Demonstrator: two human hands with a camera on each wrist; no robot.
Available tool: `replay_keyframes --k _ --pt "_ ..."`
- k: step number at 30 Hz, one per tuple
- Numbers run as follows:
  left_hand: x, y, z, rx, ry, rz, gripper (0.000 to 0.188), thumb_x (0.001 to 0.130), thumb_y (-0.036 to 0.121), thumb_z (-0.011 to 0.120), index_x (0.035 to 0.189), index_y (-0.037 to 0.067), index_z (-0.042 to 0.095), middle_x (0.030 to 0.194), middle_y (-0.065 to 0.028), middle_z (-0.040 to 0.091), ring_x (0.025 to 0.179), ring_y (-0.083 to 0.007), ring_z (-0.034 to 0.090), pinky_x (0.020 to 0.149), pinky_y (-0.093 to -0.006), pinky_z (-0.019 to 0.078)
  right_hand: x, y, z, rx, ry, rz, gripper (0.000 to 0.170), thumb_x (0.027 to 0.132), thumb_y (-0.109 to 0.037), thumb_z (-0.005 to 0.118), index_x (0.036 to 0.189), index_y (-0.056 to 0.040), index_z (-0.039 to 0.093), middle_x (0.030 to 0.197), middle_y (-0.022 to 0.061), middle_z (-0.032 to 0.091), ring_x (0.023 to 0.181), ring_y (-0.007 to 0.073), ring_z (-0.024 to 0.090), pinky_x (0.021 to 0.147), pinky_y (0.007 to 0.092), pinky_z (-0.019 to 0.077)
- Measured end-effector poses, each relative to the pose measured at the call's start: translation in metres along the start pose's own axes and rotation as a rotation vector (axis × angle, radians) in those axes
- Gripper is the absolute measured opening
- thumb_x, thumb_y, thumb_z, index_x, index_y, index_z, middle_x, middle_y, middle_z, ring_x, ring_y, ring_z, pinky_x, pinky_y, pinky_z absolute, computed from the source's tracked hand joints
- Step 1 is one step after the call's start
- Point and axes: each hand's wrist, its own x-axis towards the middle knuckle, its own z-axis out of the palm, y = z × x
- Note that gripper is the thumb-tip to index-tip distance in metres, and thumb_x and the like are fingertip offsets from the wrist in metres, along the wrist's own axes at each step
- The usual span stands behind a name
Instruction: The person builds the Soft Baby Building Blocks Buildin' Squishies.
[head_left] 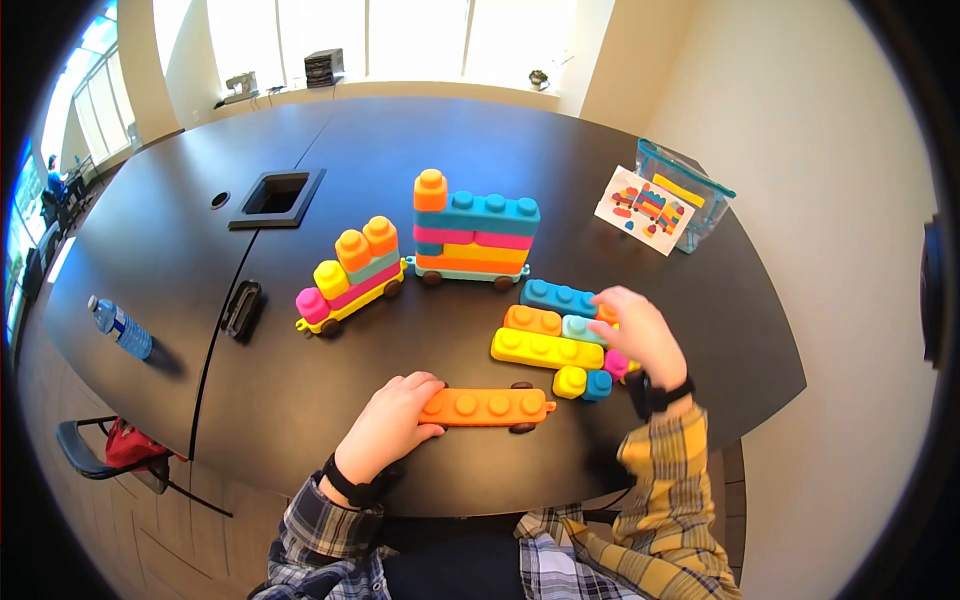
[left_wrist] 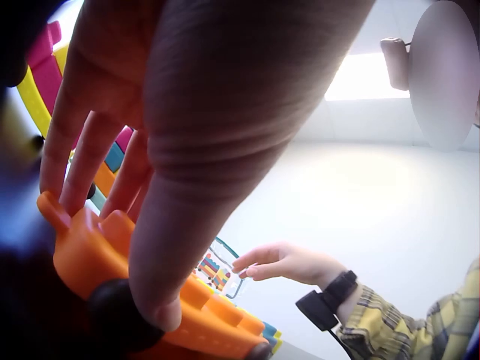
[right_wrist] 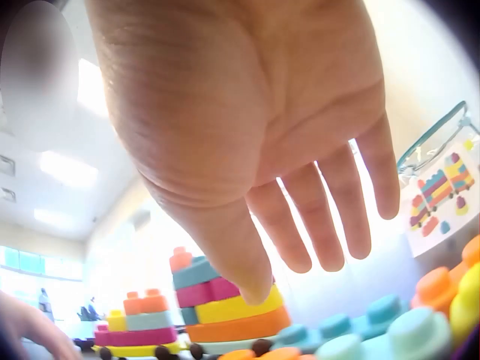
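Note:
My left hand [head_left: 396, 420] grips the left end of an orange wheeled base [head_left: 483, 405] near the table's front edge; in the left wrist view its thumb lies along the side of the orange base [left_wrist: 210, 322]. My right hand [head_left: 640, 335] hovers over the loose blocks, fingers extended and holding nothing, as the right wrist view also shows. Beneath and beside it lie a long blue block [head_left: 558, 297], an orange block [head_left: 532, 320], a light teal block [head_left: 580, 329], a long yellow block [head_left: 546, 348], a pink block [head_left: 616, 363], a small yellow block [head_left: 570, 382] and a small blue block [head_left: 598, 386].
Two built wagons stand behind: a yellow-based one [head_left: 350, 290] and a taller one [head_left: 470, 240]. A picture card [head_left: 644, 210] leans on a clear bag [head_left: 705, 210] at the back right. A bottle [head_left: 121, 328] and a black case [head_left: 241, 310] are left.

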Motion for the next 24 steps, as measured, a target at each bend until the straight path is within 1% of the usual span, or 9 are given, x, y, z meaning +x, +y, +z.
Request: replay_keyframes --k 3,7,9,13,16,18,19,21,24 --pt "-0.002 0.003 -0.002 -0.021 0.045 0.011 0.060 0.075 0.017 0.089 0.128 0.001 0.065 0.129 -0.0145 0.067 0.117 -0.0381 0.064 0.104 -0.0432 0.0523 0.029 0.025 0.011 -0.051 -0.106 0.076 0.029 0.088 -0.021 0.079 0.110 -0.0039 0.074 0.111 0.0129 0.072 0.106 0.0341 0.070 0.092 0.0435 0.0571" --pt "-0.005 -0.003 0.000 -0.030 0.074 -0.005 0.060 0.076 0.017 0.089 0.128 0.002 0.065 0.129 -0.0147 0.067 0.117 -0.0380 0.064 0.105 -0.0432 0.0518 0.044 0.040 0.029 -0.100 -0.128 0.114 0.026 0.088 -0.019 0.078 0.108 -0.0040 0.074 0.110 0.0134 0.073 0.106 0.0339 0.070 0.092 0.0432 0.0572" --pt "-0.006 -0.005 -0.001 -0.052 0.015 -0.041 0.059 0.076 0.017 0.089 0.128 0.002 0.065 0.129 -0.0148 0.067 0.117 -0.0379 0.064 0.105 -0.0435 0.0519 0.047 0.041 0.031 -0.064 -0.221 0.210 0.024 0.088 -0.018 0.078 0.108 -0.0046 0.074 0.108 0.0139 0.074 0.104 0.0339 0.071 0.092 0.0435 0.0574" --pt "-0.005 -0.005 0.000 -0.086 -0.008 -0.023 0.056 0.079 0.018 0.087 0.127 0.003 0.064 0.127 -0.0142 0.066 0.118 -0.0370 0.063 0.103 -0.0445 0.0520 0.043 0.033 0.029 -0.078 -0.195 0.220 0.024 0.089 -0.016 0.077 0.109 -0.0048 0.073 0.106 0.0141 0.074 0.101 0.0343 0.072 0.090 0.0444 0.0578" --pt "-0.005 -0.005 0.000 -0.069 0.000 -0.028 0.055 0.080 0.018 0.086 0.128 0.003 0.064 0.127 -0.0144 0.067 0.117 -0.0373 0.063 0.101 -0.0449 0.0530 0.034 0.023 0.016 -0.030 -0.036 0.166 0.024 0.089 -0.014 0.076 0.111 -0.0049 0.070 0.107 0.0145 0.074 0.098 0.0344 0.072 0.088 0.0449 0.0578" --pt "-0.006 -0.004 -0.002 -0.031 0.052 -0.005 0.057 0.080 0.018 0.087 0.130 0.003 0.064 0.131 -0.0155 0.067 0.118 -0.0379 0.064 0.101 -0.0438 0.0545 0.026 0.014 0.005 0.023 0.151 0.160 0.025 0.089 -0.013 0.076 0.111 -0.0048 0.068 0.107 0.0144 0.073 0.098 0.0338 0.073 0.085 0.0433 0.0577" --pt "-0.006 -0.004 -0.003 -0.032 0.051 -0.006 0.057 0.080 0.018 0.087 0.130 0.003 0.064 0.131 -0.0155 0.067 0.118 -0.0379 0.064 0.101 -0.0438 0.0545 0.021 0.009 0.000 0.023 0.149 0.161 0.025 0.089 -0.013 0.076 0.111 -0.0048 0.068 0.107 0.0144 0.073 0.098 0.0338 0.073 0.085 0.0433 0.0577" --pt "-0.006 -0.006 -0.005 -0.089 0.183 0.031 0.057 0.082 0.019 0.086 0.132 0.003 0.063 0.131 -0.0158 0.067 0.118 -0.0385 0.064 0.102 -0.0437 0.0539 0.006 -0.005 -0.007 0.123 0.291 0.058 0.025 0.089 -0.012 0.076 0.112 -0.0050 0.067 0.107 0.0138 0.072 0.098 0.0334 0.073 0.085 0.0409 0.0578" --pt "-0.004 -0.004 -0.014 -0.170 0.266 0.033 0.060 0.086 0.015 0.084 0.140 0.004 0.060 0.132 -0.0157 0.066 0.118 -0.0346 0.066 0.100 -0.0404 0.0551 -0.020 -0.042 -0.013 0.407 0.260 -0.025 0.029 0.088 -0.009 0.077 0.113 -0.0027 0.066 0.108 0.0132 0.070 0.099 0.0290 0.072 0.086 0.0362 0.0578"
